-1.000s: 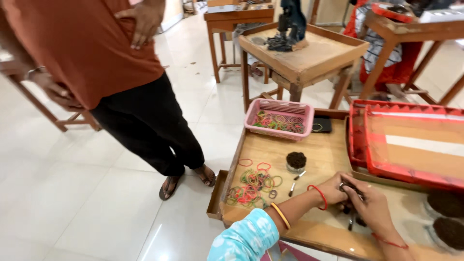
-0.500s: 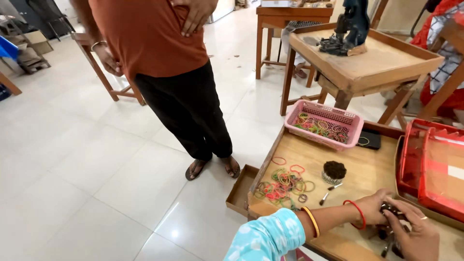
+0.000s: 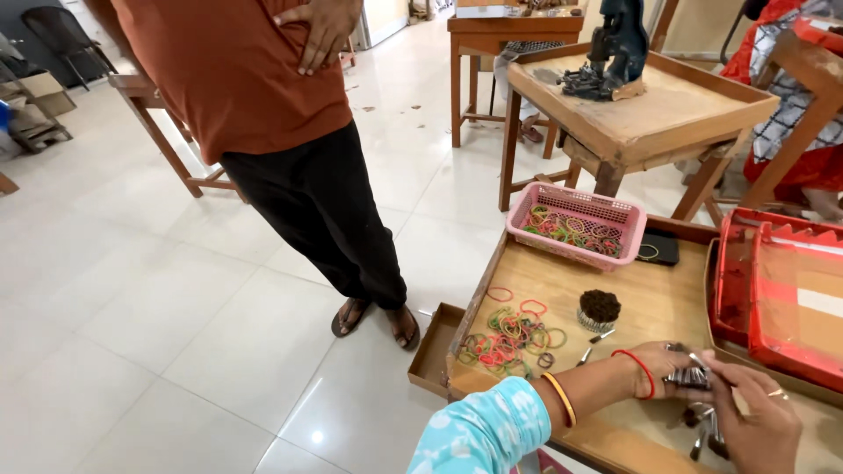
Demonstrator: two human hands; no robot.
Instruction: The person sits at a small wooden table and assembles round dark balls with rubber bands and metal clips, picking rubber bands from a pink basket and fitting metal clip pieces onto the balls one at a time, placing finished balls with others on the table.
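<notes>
Both hands gripped a bundle of small metal pieces over the wooden counter (image 3: pixel 650 307).
The left hand (image 3: pixel 660 367) held the metal bundle (image 3: pixel 689 377); the right hand (image 3: pixel 757 420) pinched it from the other side; loose rubber bands (image 3: pixel 509 332) lay near.
</notes>
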